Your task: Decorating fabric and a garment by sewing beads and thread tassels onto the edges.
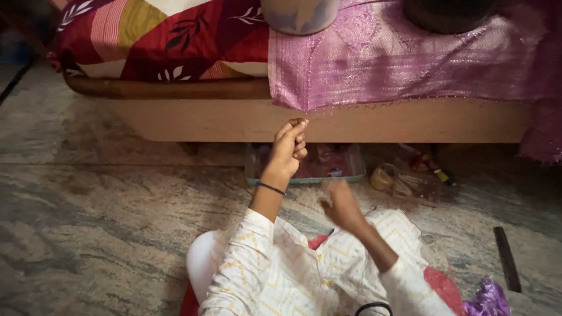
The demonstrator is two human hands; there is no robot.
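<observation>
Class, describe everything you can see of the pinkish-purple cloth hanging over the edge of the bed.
The pinkish-purple cloth looks like woven silk with a shiny patterned weave. It lies spread over the bed, beside a red patterned cover, and drapes down over the wooden frame. Its lower edge carries a thin fringe. A pale pot and a dark round thing rest on it. The left hand, fingers pinched, is raised to its hem; actual contact is unclear.

clear plastic box (351, 169) w/ colourful packets under bed, small jar (383, 175) beside
</observation>
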